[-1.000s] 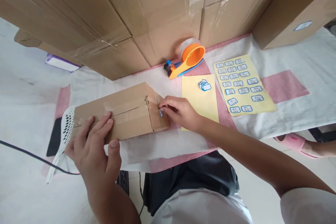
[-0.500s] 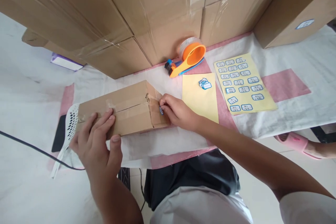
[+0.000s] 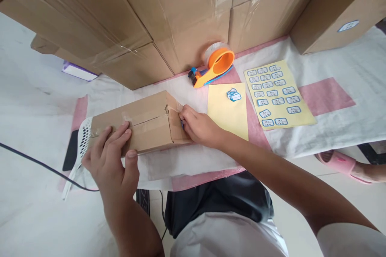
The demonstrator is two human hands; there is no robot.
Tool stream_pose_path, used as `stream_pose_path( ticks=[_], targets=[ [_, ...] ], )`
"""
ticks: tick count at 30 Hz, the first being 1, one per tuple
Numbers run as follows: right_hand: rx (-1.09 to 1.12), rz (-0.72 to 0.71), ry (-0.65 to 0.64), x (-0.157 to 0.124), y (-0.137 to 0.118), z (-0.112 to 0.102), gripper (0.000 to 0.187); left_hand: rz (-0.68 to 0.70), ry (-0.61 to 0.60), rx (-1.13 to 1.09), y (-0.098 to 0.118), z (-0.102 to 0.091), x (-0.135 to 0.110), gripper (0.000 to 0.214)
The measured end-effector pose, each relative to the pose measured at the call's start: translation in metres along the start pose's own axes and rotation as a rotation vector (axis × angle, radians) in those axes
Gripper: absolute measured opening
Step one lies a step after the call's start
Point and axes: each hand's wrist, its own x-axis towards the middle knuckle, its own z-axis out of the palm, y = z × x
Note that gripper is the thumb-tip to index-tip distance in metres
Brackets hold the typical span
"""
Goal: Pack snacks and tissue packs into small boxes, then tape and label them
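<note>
A brown box (image 3: 147,114), centre-seamed and ragged at one edge, lies on the surface (image 3: 331,134) under a left hand's (image 3: 112,160) spread fingers, a right hand's (image 3: 200,128) bunched fingers touching its end, any pinch hidden.

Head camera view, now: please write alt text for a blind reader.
A person's left hand rests on a long brown cardboard box; the right hand touches its right end, partly hiding a small blue item. Behind are an orange plastic tape dispenser and large cardboard boxes; yellow paper sheets bearing blue-edged labels lie to the right.
</note>
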Motion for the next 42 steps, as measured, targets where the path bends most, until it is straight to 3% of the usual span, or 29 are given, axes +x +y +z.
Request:
stream_pose_path(
  ticks=[8, 15, 22, 27, 42],
  targets=[
    [-0.112, 0.037, -0.064, -0.001, -0.004, -0.007, 0.009, -0.029, -0.025, 0.016, 0.003, -0.002, 0.001, 0.036],
    [0.043, 0.016, 0.023, -0.005, 0.0, -0.006, 0.015, -0.037, -0.042, 0.01, 0.003, -0.003, 0.002, 0.035],
    [0.127, -0.141, 0.161, -0.005, 0.013, -0.002, 0.018, 0.004, -0.019, 0.009, -0.002, -0.001, 0.0, 0.035],
    [0.039, -0.232, 0.19, -0.003, 0.017, -0.003, 0.023, -0.018, 0.011, -0.025, -0.001, 0.0, -0.002, 0.035],
    [-0.193, -0.21, 0.152, -0.002, 0.009, -0.005, 0.012, -0.007, -0.012, -0.014, 0.001, -0.001, 0.001, 0.036]
  ],
)
